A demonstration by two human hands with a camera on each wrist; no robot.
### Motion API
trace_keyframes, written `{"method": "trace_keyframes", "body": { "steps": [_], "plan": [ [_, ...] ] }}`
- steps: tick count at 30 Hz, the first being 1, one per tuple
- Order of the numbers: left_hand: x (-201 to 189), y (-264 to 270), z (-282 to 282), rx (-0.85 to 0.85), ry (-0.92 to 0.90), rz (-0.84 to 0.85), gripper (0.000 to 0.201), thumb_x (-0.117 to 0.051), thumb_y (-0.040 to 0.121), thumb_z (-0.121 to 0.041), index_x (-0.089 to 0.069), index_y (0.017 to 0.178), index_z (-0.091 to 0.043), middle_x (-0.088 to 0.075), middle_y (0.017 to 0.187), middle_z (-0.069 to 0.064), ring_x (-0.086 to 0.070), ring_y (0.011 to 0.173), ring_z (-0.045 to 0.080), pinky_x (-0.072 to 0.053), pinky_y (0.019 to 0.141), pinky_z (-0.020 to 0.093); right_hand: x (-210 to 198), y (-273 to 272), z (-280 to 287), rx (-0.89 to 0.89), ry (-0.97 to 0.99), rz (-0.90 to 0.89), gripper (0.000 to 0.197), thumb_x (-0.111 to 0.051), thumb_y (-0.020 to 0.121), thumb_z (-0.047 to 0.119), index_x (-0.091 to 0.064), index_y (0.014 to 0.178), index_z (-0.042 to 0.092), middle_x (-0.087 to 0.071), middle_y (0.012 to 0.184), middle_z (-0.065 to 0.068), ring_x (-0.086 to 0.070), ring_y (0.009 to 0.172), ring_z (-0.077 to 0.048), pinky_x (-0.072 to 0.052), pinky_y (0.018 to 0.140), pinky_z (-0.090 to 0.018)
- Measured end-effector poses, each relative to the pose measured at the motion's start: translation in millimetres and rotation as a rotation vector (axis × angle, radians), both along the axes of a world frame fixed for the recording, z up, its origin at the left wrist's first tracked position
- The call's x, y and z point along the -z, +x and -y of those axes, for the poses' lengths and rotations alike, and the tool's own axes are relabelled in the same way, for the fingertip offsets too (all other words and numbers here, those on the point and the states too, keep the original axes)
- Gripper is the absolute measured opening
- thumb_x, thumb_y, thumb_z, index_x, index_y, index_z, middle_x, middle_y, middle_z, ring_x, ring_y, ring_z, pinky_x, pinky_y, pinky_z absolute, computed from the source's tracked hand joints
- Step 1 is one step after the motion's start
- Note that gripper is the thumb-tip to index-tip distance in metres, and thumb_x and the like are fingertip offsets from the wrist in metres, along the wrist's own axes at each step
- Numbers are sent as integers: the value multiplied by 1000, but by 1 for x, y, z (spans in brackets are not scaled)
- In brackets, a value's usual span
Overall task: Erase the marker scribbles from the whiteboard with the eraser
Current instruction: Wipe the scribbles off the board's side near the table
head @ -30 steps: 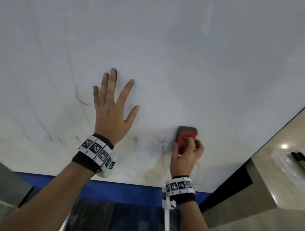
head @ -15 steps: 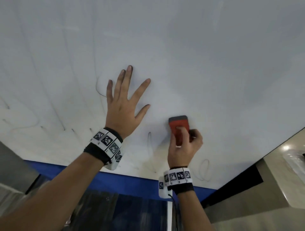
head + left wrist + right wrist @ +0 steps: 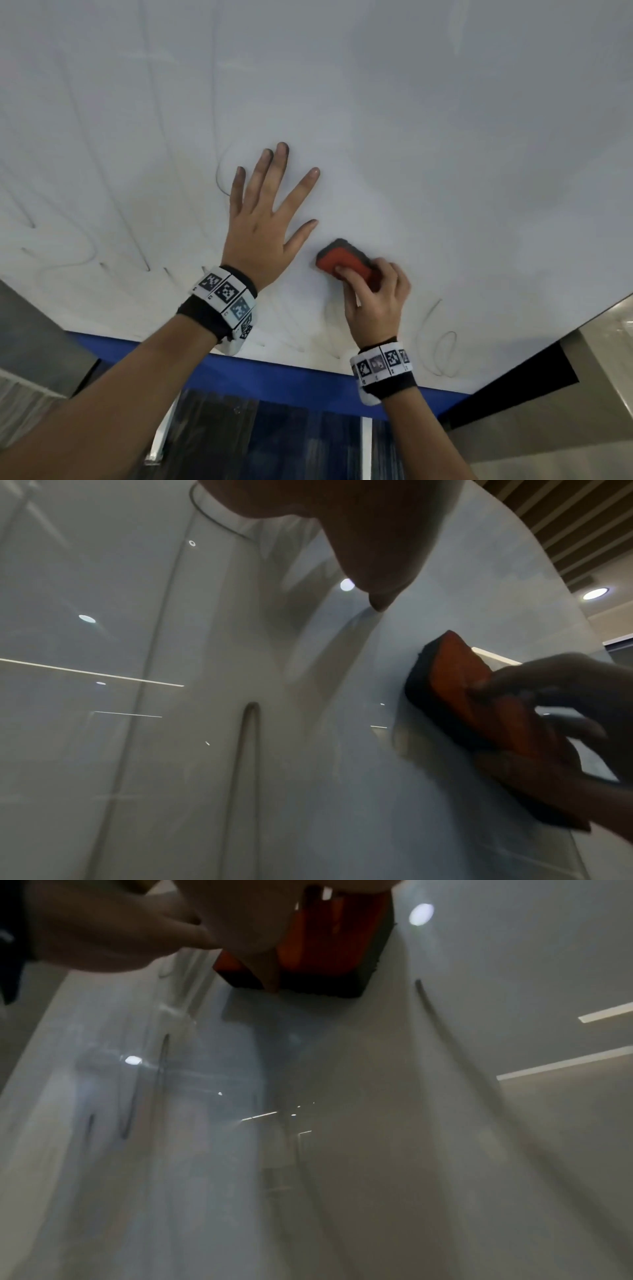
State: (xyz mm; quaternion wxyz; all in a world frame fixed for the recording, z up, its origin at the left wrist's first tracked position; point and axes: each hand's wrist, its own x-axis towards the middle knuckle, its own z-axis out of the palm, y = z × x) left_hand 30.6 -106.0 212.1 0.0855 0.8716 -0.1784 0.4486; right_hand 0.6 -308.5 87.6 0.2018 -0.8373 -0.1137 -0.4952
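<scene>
The glossy whiteboard (image 3: 376, 102) fills the view, ceiling lights mirrored in it, with a blue strip (image 3: 274, 380) along its lower edge and wide bare white toward its top edge. One red eraser (image 3: 344, 263) with a dark felt face is pressed to the board near the lower edge, the right hand (image 3: 375, 301) clenched around it, while the left hand (image 3: 263, 222) lies flat with fingers spread just beside it. Several thin marker scribbles (image 3: 442, 349) remain: a loop by the lower right corner and strokes toward the left edge.
</scene>
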Motion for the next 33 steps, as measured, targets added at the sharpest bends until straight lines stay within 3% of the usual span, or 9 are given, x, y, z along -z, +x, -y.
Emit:
{"method": "trace_keyframes", "body": {
  "steps": [2,8,14,17,20,23,25,30,33],
  "plan": [
    [1,-1,1,1,-8,-5,62,-56,105,-45,-34,159,-26,-22,168,19,-15,158,32,-13,128,55,22,-1,-11,23,51,-15,34,-80,83,8,-69,106,31,-50,122,-14,-47,112,-38,-47,92,-56],
    [-2,-9,3,-17,-16,-62,64,-55,105,-42,-30,161,-24,-17,169,20,-14,158,35,-16,127,58,88,-11,1,-116,-375,-109,41,-70,79,-1,-74,103,32,-50,122,-12,-51,106,-34,-42,94,-51],
    [3,-16,22,-57,-119,-103,65,-53,105,-43,-29,162,-22,-13,169,21,-10,159,37,-14,127,58,42,-29,103,314,505,38,37,-71,89,8,-58,123,15,-48,127,-28,-50,114,-44,-46,99,-44],
    [9,-23,58,6,-144,-119,66,-54,103,-45,-31,161,-22,-15,168,24,-11,158,40,-12,127,58,52,-20,79,337,715,28,43,-70,90,9,-53,130,13,-47,129,-31,-49,115,-44,-41,102,-33],
    [17,-29,98,107,-15,-83,64,-56,103,-44,-35,159,-23,-22,167,24,-18,156,40,-16,125,62,74,-26,32,189,354,-135,44,-75,84,7,-57,121,24,-46,133,-23,-47,117,-43,-45,99,-54],
    [22,-28,117,81,-13,-106,63,-54,104,-44,-33,160,-26,-20,168,21,-17,157,38,-18,124,63,89,-35,44,138,-66,-177,49,-81,79,6,-58,113,33,-46,127,-15,-47,111,-37,-46,94,-54],
    [26,-23,117,75,-2,-97,62,-52,105,-44,-32,160,-26,-21,168,20,-17,157,38,-17,125,62,84,-38,73,234,91,-158,45,-78,81,5,-59,115,29,-49,128,-18,-49,112,-38,-45,97,-53],
    [32,-21,118,61,-21,-102,61,-47,106,-50,-34,160,-25,-21,168,20,-17,157,38,-15,126,61,56,-30,125,421,1096,0,50,-74,87,13,-54,133,17,-50,127,-15,-57,112,-30,-51,94,-50],
    [36,-22,126,26,-52,-95,63,-50,105,-51,-36,159,-23,-23,167,21,-19,156,40,-15,125,63,48,-27,87,287,931,-47,51,-75,84,8,-53,128,20,-49,125,-21,-53,113,-34,-47,99,-43]
  ]
}}
